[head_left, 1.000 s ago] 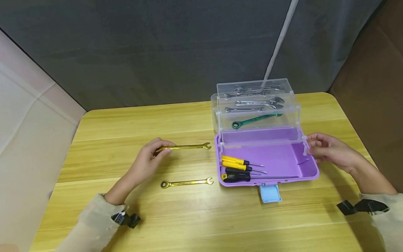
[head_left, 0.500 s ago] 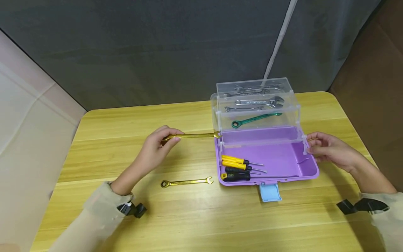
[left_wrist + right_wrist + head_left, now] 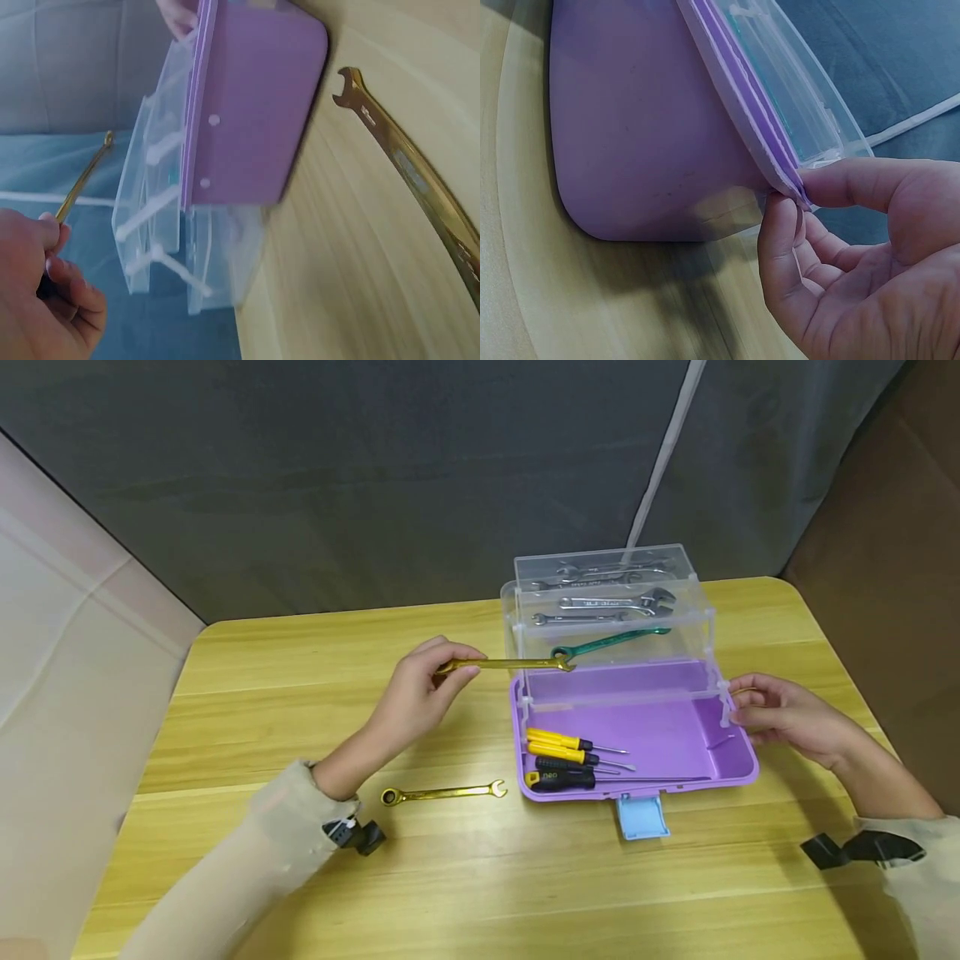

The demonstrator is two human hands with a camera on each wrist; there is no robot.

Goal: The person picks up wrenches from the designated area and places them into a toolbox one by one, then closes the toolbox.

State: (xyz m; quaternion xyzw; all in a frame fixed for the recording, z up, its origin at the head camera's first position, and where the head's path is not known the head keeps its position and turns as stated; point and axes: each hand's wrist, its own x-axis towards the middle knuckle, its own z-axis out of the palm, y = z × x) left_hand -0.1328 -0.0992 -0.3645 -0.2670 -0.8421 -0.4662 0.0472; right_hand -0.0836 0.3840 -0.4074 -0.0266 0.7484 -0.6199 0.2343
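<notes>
My left hand [image 3: 408,697] pinches one end of a gold combination wrench [image 3: 517,664], held level. Its open jaw end reaches over the left side of the purple toolbox [image 3: 637,743], in front of the clear tiered trays [image 3: 615,687]. In the left wrist view the held wrench [image 3: 84,180] tilts upward, away from the table. My right hand [image 3: 795,718] pinches the toolbox's right rim between thumb and fingers, as the right wrist view shows. On the table, left of the box, lies a second gold ratchet wrench [image 3: 446,793].
A green ratchet wrench [image 3: 600,646] and several silver wrenches [image 3: 607,604] lie in the raised trays. Yellow screwdrivers [image 3: 558,739] and black-handled screwdrivers [image 3: 562,779] lie at the box's front left. A light blue latch [image 3: 642,818] hangs open at the front.
My left hand has moved right and away from me with the gold wrench, from beside the toolbox to over its left side. My right hand stays on the rim.
</notes>
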